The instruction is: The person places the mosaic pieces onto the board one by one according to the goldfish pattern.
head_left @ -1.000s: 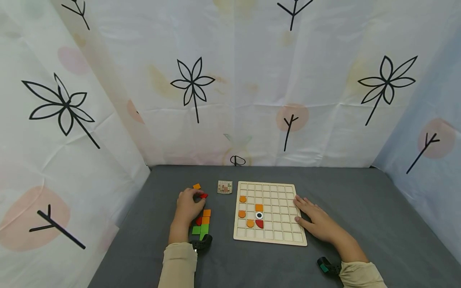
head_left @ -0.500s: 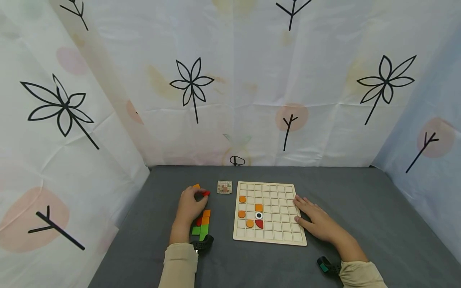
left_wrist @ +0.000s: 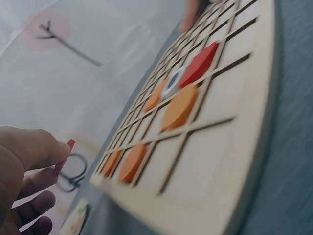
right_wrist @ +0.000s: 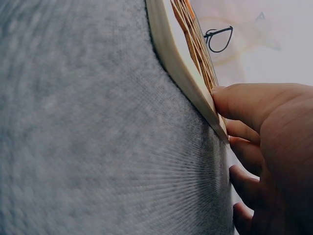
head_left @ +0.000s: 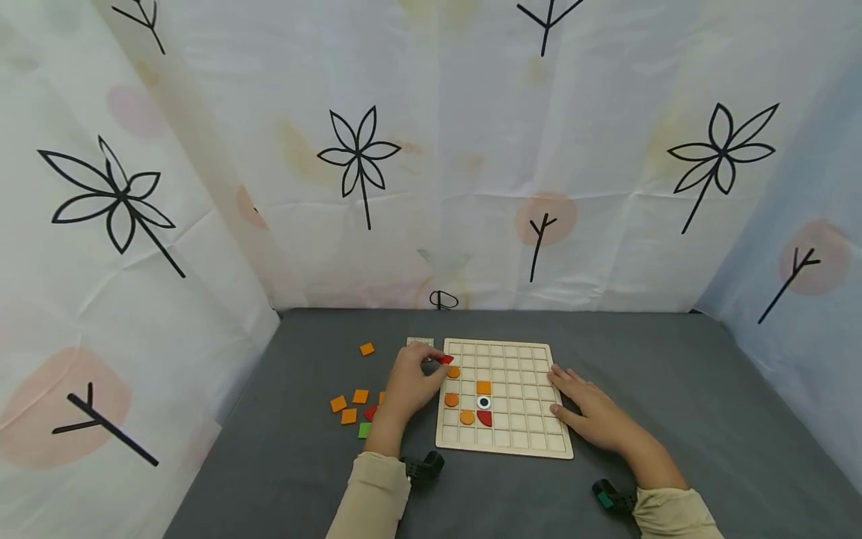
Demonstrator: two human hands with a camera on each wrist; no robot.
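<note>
Between thumb and fingers, my left hand [head_left: 412, 382] pinches a small red tile [head_left: 447, 359] above the upper left corner of the wooden grid board [head_left: 521, 389]. The left wrist view shows this tile edge-on, apart from the board. My right hand [head_left: 595, 415] rests at the board's right edge, its thumb and fingertips touching the rim. On the board's left half lie several orange round tiles [head_left: 467, 417], an orange square tile [head_left: 483, 387], a white tile with a black dot [head_left: 484, 403] and a red quarter-round tile [head_left: 485, 418].
Left of the board lie several loose orange square tiles [head_left: 349, 416], a red tile [head_left: 370, 412] and a green tile [head_left: 364, 430], partly hidden by the left arm. A small pattern card [head_left: 420, 340] lies behind the left hand. A patterned curtain [head_left: 471, 254] hangs behind the grey table.
My left hand has lifted the red tile from the loose pieces and carried it rightward to the board's upper left corner. My right hand has stayed at the board's edge.
</note>
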